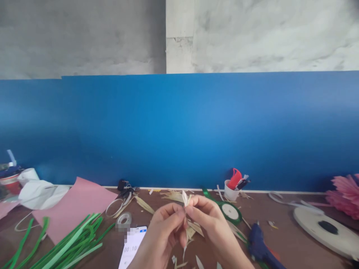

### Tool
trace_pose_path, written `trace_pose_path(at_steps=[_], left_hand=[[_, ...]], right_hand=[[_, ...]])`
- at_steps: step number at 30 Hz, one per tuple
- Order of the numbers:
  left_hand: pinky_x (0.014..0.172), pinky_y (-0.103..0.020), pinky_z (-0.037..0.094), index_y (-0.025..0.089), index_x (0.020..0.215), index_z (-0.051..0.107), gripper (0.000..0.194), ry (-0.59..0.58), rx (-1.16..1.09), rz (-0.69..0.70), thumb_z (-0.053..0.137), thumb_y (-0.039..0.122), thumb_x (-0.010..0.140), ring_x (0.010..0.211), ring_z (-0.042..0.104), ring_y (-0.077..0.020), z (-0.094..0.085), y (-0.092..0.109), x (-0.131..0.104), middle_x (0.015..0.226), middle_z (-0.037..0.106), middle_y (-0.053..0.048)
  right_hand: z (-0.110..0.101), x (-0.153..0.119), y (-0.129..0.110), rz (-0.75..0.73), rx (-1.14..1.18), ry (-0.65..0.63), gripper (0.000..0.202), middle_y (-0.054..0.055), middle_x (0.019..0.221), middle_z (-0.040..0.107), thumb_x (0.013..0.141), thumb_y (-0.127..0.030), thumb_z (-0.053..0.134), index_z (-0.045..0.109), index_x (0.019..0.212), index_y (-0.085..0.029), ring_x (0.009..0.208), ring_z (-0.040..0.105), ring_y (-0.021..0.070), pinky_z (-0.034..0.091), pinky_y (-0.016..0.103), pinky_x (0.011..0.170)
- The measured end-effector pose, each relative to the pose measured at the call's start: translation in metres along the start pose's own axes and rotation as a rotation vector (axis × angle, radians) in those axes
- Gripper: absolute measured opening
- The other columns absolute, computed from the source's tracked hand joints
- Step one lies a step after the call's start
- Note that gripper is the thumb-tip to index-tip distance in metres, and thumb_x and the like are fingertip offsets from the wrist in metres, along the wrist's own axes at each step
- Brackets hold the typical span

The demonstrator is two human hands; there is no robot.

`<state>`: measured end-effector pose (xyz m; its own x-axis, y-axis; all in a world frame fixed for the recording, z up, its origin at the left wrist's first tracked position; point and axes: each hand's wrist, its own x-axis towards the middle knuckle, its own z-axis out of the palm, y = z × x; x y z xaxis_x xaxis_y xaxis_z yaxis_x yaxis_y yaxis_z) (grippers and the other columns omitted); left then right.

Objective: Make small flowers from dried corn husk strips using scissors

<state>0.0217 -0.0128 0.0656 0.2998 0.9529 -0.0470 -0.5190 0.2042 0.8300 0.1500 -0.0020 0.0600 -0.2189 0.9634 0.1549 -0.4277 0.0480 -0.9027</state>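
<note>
Starting at my far left, a white crumpled cloth [39, 193] and a pink paper sheet [74, 209] lie pushed toward the blue backboard [179, 130], probably to keep the middle of the brown table [283, 231] free for handwork. A sheaf of green strips [70, 244] fans out near my left elbow, lying within easy reach as stock would. Beside it sit a clear tape roll [124, 219] and a phone [131, 246] showing a timer, face up where I can glance at it. My left hand [164, 235] and my right hand [210, 228] meet at the centre, both pinched shut on a pale dried leaf strip [185, 200], which stands up between the fingertips above the table; I judge the two-sided pinch keeps the thin strip from twisting. Loose leaf scraps [174, 196] lie just behind and below. To the right, a green ribbon spool [230, 211], a white cup [231, 192] holding tools upright, a blue glue gun [259, 246], a white disc [325, 229] and pink paper flowers [346, 194] sit well apart from my hands.
</note>
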Motion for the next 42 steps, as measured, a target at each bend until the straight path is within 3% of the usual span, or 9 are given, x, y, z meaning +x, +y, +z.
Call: trace_pose_path(at_steps=[4,6,10,15,20,23,26,34,42], left_hand=[[0.033,-0.014,0.020,0.014,0.061,0.058,0.034,-0.002,-0.048,-0.063,0.077,0.042,0.068,0.035,0.035,-0.0009,0.000,-0.001,0.001,0.055,0.054,0.004],[0.035,-0.014,0.024,0.014,0.062,0.060,0.035,0.011,-0.011,-0.042,0.079,0.043,0.066,0.036,0.038,-0.0014,-0.001,0.001,0.002,0.054,0.056,0.004],[0.057,-0.021,0.048,0.015,0.072,0.069,0.026,0.045,0.218,0.123,0.082,0.035,0.063,0.057,0.060,-0.0106,-0.003,0.005,0.001,0.066,0.069,-0.003],[0.065,-0.025,0.053,0.019,0.090,0.070,0.025,0.164,0.416,0.365,0.073,0.037,0.074,0.074,0.067,-0.0192,0.000,-0.008,-0.007,0.075,0.072,-0.004],[0.067,-0.025,0.055,0.021,0.095,0.066,0.012,0.415,0.771,0.920,0.064,0.020,0.083,0.073,0.067,-0.0163,-0.003,-0.028,-0.009,0.083,0.070,-0.004],[0.068,-0.023,0.052,0.020,0.094,0.065,0.023,0.414,0.987,1.252,0.061,0.002,0.082,0.076,0.064,-0.0138,-0.007,-0.029,-0.007,0.084,0.068,-0.004],[0.067,-0.024,0.051,0.016,0.095,0.065,0.027,0.358,1.114,1.419,0.062,-0.005,0.079,0.073,0.061,-0.0133,-0.011,-0.024,-0.005,0.083,0.066,-0.005],[0.064,-0.022,0.051,0.014,0.091,0.062,0.021,0.225,1.136,1.398,0.059,-0.004,0.080,0.071,0.060,-0.0127,-0.018,-0.014,-0.004,0.081,0.063,-0.005],[0.063,-0.023,0.049,0.016,0.092,0.061,0.021,-0.008,1.126,1.248,0.057,-0.001,0.081,0.071,0.060,-0.0130,-0.020,-0.007,-0.003,0.079,0.061,-0.004]], right_hand=[[0.005,-0.002,-0.003,-0.026,0.045,0.048,0.027,-0.002,0.054,0.063,0.071,-0.037,0.077,0.060,0.070,-0.016,0.051,0.057,0.0106,0.044,0.021,0.055],[0.008,-0.003,-0.005,-0.028,0.054,0.099,0.027,-0.003,0.056,0.061,0.068,-0.034,0.080,0.060,0.069,-0.016,0.051,0.056,0.0096,0.044,0.020,0.054],[0.012,-0.006,-0.011,-0.047,0.036,0.183,0.027,-0.004,0.057,0.057,0.064,-0.033,0.082,0.060,0.063,-0.017,0.052,0.052,0.0091,0.045,0.020,0.052],[0.016,-0.010,-0.011,-0.059,0.012,0.239,0.030,-0.002,0.057,0.058,0.062,-0.037,0.083,0.060,0.061,-0.018,0.053,0.052,0.0115,0.047,0.022,0.053],[0.021,-0.014,-0.003,-0.068,0.030,0.288,0.030,0.000,0.063,0.062,0.060,-0.035,0.084,0.062,0.061,-0.016,0.061,0.056,0.0135,0.046,0.024,0.061],[0.023,-0.015,-0.001,-0.050,0.082,0.287,0.030,-0.001,0.062,0.060,0.060,-0.033,0.085,0.062,0.061,-0.015,0.060,0.051,0.0109,0.042,0.021,0.061],[0.023,-0.015,-0.001,-0.036,0.105,0.278,0.030,-0.002,0.061,0.059,0.059,-0.031,0.086,0.061,0.061,-0.015,0.061,0.049,0.0104,0.041,0.021,0.061],[0.009,-0.013,-0.017,-0.031,-0.030,0.079,0.024,-0.001,0.062,0.057,0.069,-0.036,0.077,0.064,0.067,-0.016,0.061,0.047,0.0112,0.038,0.022,0.061],[-0.003,-0.014,-0.029,-0.027,-0.157,0.100,0.023,-0.001,0.064,0.060,0.069,-0.034,0.078,0.064,0.068,-0.016,0.062,0.050,0.0119,0.039,0.023,0.062]])
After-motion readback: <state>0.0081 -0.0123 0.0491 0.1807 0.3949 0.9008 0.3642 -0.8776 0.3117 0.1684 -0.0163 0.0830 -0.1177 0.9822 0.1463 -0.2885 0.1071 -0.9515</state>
